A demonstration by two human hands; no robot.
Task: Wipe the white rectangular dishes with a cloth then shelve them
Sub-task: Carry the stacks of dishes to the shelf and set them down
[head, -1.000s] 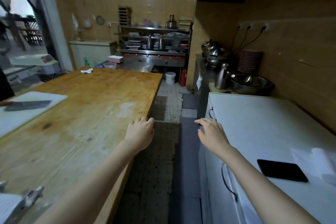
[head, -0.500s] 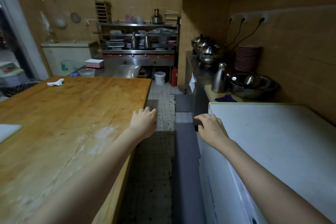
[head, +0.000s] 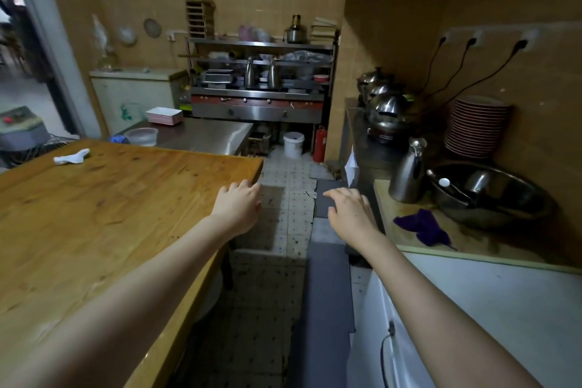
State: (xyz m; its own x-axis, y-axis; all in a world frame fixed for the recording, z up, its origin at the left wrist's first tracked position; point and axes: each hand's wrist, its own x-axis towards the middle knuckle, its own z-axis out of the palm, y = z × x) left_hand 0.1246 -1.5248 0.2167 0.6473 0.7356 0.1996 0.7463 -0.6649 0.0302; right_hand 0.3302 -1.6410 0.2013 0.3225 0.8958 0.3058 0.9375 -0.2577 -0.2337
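Observation:
A stack of white rectangular dishes (head: 164,115) sits far ahead on the steel counter (head: 204,135). A crumpled white cloth (head: 71,157) lies on the wooden table (head: 94,214) at the left. A purple cloth (head: 422,227) lies on the right-hand counter. The metal shelf unit (head: 259,72) stands against the back wall. My left hand (head: 237,206) hovers empty over the table's far right corner, fingers relaxed. My right hand (head: 351,213) reaches forward over the aisle, empty, fingers loosely spread.
A narrow tiled aisle (head: 283,230) runs between the table and a white chest freezer (head: 488,309). On the right stand a steel jug (head: 407,172), a large steel bowl (head: 491,195), lidded pots (head: 382,104) and stacked red-rimmed plates (head: 475,126). A white bucket (head: 293,144) and a fire extinguisher (head: 319,143) stand ahead.
The view has advanced down the aisle toward the back counter. The cutting board, knife and phone have left view. Both hands stay raised and empty.

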